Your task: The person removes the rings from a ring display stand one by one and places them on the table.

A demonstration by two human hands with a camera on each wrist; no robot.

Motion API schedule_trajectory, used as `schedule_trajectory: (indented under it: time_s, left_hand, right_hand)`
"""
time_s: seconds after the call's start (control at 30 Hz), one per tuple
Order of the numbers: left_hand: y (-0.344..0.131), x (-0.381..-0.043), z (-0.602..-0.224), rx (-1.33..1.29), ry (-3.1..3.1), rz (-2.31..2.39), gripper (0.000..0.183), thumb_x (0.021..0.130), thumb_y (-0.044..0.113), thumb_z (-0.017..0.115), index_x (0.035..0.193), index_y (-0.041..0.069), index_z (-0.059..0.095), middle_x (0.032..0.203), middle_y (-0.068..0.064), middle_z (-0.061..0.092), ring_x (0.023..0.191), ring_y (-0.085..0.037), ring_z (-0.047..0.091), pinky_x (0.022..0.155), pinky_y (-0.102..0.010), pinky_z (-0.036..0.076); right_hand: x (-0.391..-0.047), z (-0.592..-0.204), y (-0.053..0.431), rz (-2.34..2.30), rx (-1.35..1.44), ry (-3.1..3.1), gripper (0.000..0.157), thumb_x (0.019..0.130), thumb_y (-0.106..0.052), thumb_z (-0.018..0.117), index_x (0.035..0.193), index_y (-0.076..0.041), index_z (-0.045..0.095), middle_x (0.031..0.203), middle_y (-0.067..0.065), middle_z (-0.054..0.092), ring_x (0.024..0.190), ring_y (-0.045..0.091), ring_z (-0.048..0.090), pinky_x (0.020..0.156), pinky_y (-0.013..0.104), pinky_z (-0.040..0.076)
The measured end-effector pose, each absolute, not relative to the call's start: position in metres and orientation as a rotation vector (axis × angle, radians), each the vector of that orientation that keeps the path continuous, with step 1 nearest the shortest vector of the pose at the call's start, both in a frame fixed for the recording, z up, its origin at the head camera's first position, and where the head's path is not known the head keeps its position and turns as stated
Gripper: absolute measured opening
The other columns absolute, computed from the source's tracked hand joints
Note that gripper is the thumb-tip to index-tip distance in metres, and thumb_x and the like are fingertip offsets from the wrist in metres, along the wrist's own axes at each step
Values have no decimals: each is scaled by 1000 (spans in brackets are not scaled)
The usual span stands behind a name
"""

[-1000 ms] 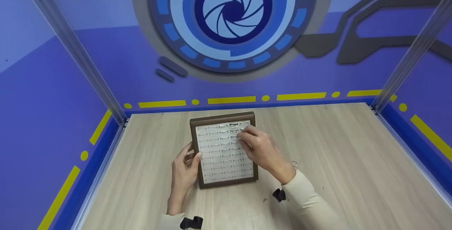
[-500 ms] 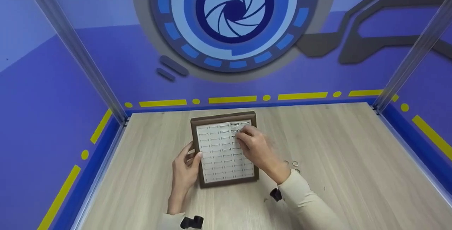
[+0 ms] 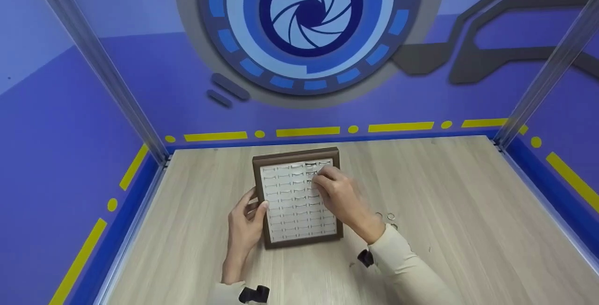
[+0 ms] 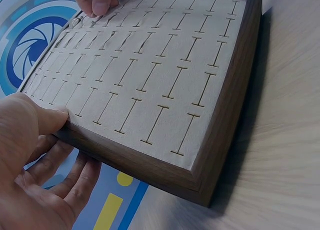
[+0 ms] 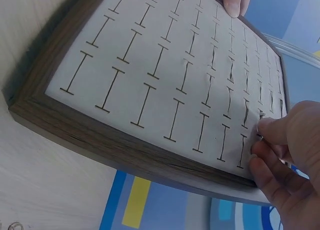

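Observation:
My left hand (image 3: pixel 245 228) holds a brown-framed ring display tray (image 3: pixel 295 157) by its left side, thumb on the front edge and fingers behind. The tray is tilted up, and rows of short slits cross its white padded panel (image 4: pixel 165 79). At the upper right of the panel, my right hand (image 3: pixel 341 197) has thumb and fingertips pinched together at a slit. A small shiny ring (image 5: pixel 260 115) shows at those fingertips, mostly hidden by them. In the left wrist view, small rings (image 4: pixel 76 22) stand in slits near the right fingertips.
Several loose rings (image 3: pixel 391 216) lie on the light wood table (image 3: pixel 468 230) beside the right sleeve, partly covered by it. A tiny dark speck (image 3: pixel 351 265) lies near the right wrist. Blue printed walls (image 3: pixel 140 90) enclose the table at the back and sides.
My right hand has shifted slightly left over the panel, fingertips drawn closer together at the slit. More loose rings show beside the sleeve. The left hand keeps its hold on the tray.

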State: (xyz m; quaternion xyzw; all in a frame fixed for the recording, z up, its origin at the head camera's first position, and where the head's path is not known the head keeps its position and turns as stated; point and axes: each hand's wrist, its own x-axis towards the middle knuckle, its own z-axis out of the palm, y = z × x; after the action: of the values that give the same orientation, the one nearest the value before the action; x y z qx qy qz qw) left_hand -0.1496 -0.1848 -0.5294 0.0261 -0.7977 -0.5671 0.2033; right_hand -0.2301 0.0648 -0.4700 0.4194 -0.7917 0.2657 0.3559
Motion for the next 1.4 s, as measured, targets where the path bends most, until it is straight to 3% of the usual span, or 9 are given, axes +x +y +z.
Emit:
schedule_trajectory:
  time_s: [0.8, 1.4]
  left_hand:
    - [-186, -151, -527, 77, -2212, -1613, 49, 103, 12, 72, 149, 3, 59, 137, -23, 68, 117, -40, 73, 103, -50, 62]
    - [-185, -149, -528, 82, -2215, -1612, 50, 103, 9, 72, 150, 3, 58, 138, -23, 68, 117, -38, 73, 103, -46, 63]
  right_hand:
    - [-226, -466, 70, 736, 1108, -2038, 15, 87, 9, 82, 89, -5, 75, 89, 4, 66, 77, 19, 67, 66, 29, 61]
    - [-216, -459, 85, 789, 1170, -2015, 16, 83, 12, 84, 88, -2, 77, 88, 5, 67, 74, 16, 67, 64, 24, 61]
